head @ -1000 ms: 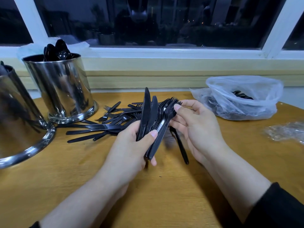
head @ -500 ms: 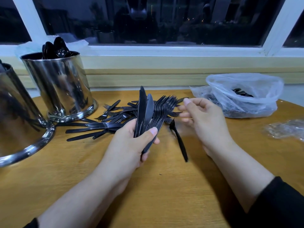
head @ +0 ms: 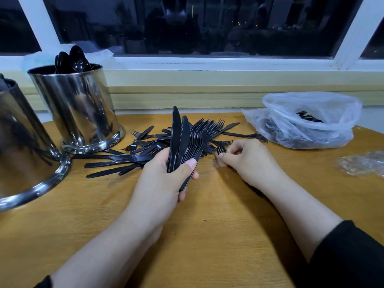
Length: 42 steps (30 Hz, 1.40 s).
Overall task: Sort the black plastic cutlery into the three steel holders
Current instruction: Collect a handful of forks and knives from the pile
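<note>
My left hand (head: pixel 166 173) grips a fanned bundle of cutlery (head: pixel 187 142) near the middle of the table (head: pixel 218 235), thumb pressed across the handles: two knives (head: pixel 176 134) stand tallest on the left of the fan, and a row of forks (head: pixel 207 127) spreads to the right, tines up. My right hand (head: pixel 247 159) sits just beside it, low to the table, fingers curled and pinching a single fork (head: pixel 221 150) by its neck; the pinch is narrow and the fork's handle is blurred, so I cannot tell how it lies.

Behind the bundle, toward the far edge, a loose pile of forks and knives (head: pixel 133 154) lies flat on the table, stretching left to the foot of a steel holder (head: pixel 76 109) that has spoons (head: pixel 72 60) standing in it. A second steel holder (head: pixel 22 146) stands at the left edge, partly out of frame; I cannot make out its contents.

Near the far right corner a clear plastic bag (head: pixel 307 121) holds more black cutlery. A crumpled clear wrapper (head: pixel 363 163) lies at the right edge.
</note>
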### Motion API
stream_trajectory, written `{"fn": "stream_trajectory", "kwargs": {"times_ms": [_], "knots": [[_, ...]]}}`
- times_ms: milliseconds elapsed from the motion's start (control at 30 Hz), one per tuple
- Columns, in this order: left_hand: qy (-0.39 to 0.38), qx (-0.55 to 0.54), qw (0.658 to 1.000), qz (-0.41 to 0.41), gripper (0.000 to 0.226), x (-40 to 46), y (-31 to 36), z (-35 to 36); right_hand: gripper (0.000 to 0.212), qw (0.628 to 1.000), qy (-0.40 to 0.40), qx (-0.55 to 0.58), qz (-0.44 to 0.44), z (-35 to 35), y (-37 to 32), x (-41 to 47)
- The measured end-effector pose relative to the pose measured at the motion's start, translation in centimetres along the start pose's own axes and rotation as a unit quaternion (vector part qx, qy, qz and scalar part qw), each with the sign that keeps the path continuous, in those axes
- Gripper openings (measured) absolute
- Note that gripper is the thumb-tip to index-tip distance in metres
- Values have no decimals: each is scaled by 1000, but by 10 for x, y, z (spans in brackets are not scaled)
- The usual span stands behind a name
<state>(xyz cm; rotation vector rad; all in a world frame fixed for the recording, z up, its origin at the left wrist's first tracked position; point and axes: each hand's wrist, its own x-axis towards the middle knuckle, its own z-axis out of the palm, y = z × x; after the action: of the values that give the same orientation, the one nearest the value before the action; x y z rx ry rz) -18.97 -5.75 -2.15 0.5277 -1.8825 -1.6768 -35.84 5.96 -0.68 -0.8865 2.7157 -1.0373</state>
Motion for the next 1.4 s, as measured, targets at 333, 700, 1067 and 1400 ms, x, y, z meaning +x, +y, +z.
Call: {"fn": "stream_trajectory", "kwargs": {"times_ms": [333,700,1067,1400], "knots": [[5,-10,1000,-3,4,-5,3,2,15,891,-33,453,23,-4,-8,-8],[12,-8,1000,3,5,-4,4,3,15,818,-42,572,53,-3,-19,-11],[8,-9,1000,10,7,-6,7,4,8,775,-97,621,63,8,-29,-18],[-19,-18,1000,3,7,-8,8,4,22,798,-86,595,43,10,-28,-19]]}}
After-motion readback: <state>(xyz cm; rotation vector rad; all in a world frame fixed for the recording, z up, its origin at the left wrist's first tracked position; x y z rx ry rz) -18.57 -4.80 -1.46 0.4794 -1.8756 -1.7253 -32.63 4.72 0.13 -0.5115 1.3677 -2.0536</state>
